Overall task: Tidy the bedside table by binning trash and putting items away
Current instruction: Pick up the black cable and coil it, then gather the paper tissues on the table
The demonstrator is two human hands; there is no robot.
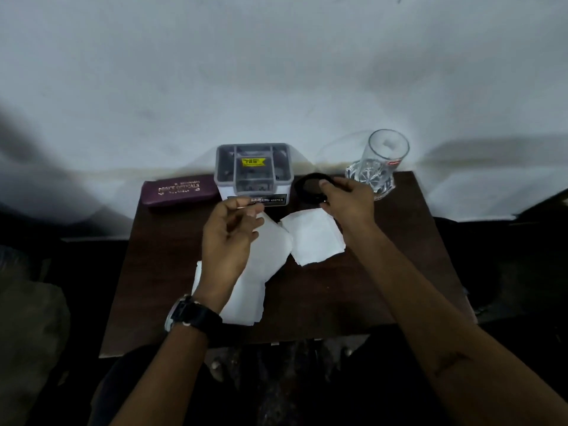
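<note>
Right hand (347, 201) far right of centre, pinching black band (307, 181); left hand (229, 235) nearer, fingers curled, thumb by forefinger, grasp not discernible. Dark wooden table (153, 287). White paper sheets (313, 241), centre, beneath both hands. Grey organiser box (253, 173), far centre. Maroon case (176, 192), far left. Glass mug (381, 161), far right, just beyond band.
</note>
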